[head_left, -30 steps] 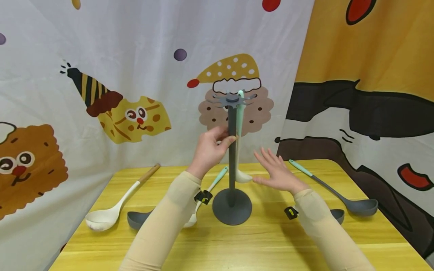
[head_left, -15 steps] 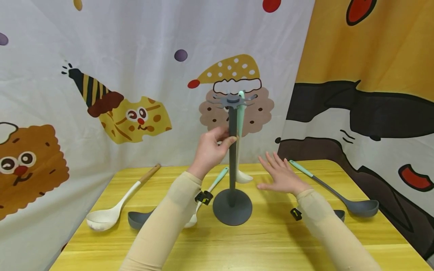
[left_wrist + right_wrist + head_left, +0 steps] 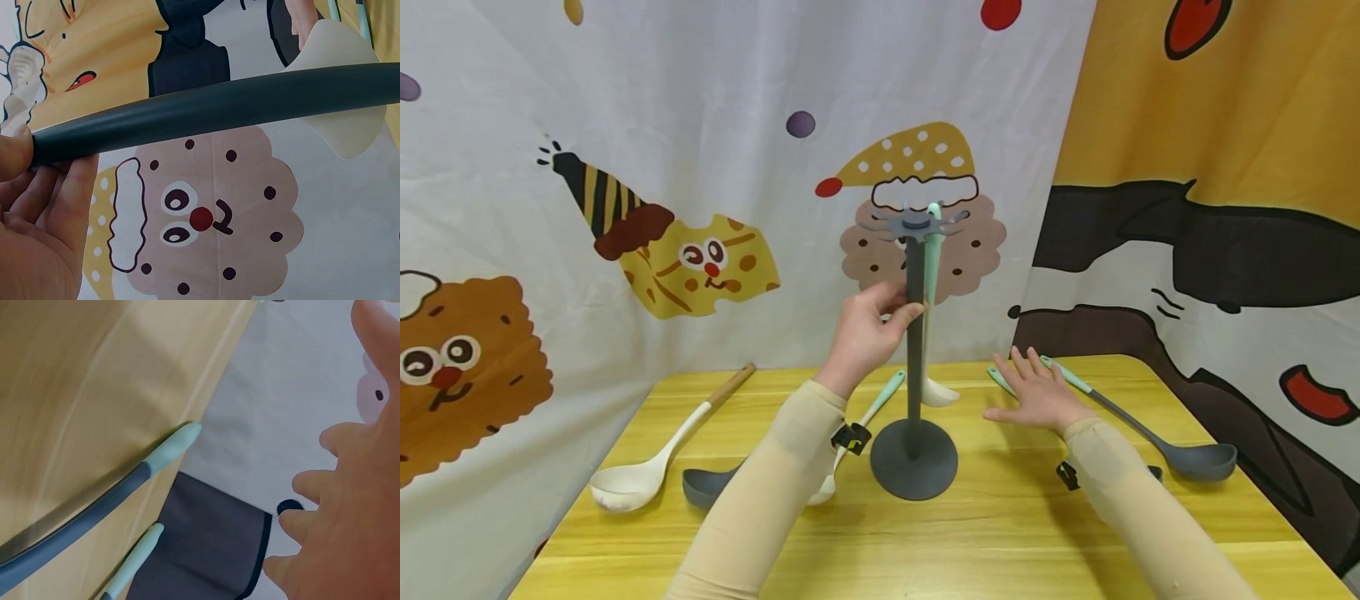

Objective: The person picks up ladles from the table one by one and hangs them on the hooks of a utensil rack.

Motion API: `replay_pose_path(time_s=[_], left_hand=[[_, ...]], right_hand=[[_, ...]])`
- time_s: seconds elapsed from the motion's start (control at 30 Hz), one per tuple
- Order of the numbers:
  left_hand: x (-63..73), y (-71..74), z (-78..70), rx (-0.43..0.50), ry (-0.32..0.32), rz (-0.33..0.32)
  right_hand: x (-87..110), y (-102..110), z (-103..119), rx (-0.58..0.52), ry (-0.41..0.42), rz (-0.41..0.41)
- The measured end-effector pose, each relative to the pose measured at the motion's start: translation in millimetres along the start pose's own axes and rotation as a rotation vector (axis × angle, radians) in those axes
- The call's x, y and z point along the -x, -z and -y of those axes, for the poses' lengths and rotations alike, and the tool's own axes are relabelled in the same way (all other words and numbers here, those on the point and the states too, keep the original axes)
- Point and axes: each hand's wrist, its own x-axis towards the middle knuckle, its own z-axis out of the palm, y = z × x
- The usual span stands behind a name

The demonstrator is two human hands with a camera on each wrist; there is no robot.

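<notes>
My left hand [image 3: 868, 333] pinches the post of a dark grey utensil stand [image 3: 914, 367] between thumb and fingers. The left wrist view also shows the thumb and fingertips on this post [image 3: 187, 112]. From the hooked top hangs a ladle [image 3: 938, 393] with a mint handle and an off-white bowl, behind and right of the post. My right hand [image 3: 1037, 398] is held above the table with fingers spread, holding nothing. Near it lie a dark grey ladle [image 3: 1202, 461] with a mint handle and another mint-handled utensil [image 3: 169, 450], mostly hidden by the right hand and arm in the head view.
Left on the wooden table [image 3: 887, 554] lies a white ladle [image 3: 628, 487] with a wooden handle. Beside it a dark grey utensil bowl [image 3: 703, 487] is partly covered by my left forearm. A white utensil with a mint handle [image 3: 889, 390] lies behind my left wrist. A printed curtain [image 3: 715, 125] hangs behind.
My right hand has moved right, away from the hanging ladle, and a mint handle now shows beside its fingers. The left hand stays on the post.
</notes>
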Motion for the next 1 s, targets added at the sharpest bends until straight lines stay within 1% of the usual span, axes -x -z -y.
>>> replay_pose_path(time_s=[0.17,0.37,0.6,0.83,1.0], left_hand=[[0.0,0.0,0.0,-0.004,0.002,-0.001],[-0.2,-0.4,-0.1,-0.010,0.005,-0.001],[-0.1,-0.4,-0.7,-0.011,0.005,-0.004],[0.1,-0.2,-1.0,-0.009,0.003,-0.002],[0.3,-0.2,-1.3,-0.004,0.009,-0.002]], right_hand=[[0.9,-1,-7,-0.001,-0.023,0.005],[4.0,-2,-9,-0.019,-0.041,0.032],[5.3,-2,-11,-0.012,-0.130,0.113],[4.0,-5,-20,0.023,-0.119,0.055],[3.5,-6,-24,-0.009,-0.168,0.060]])
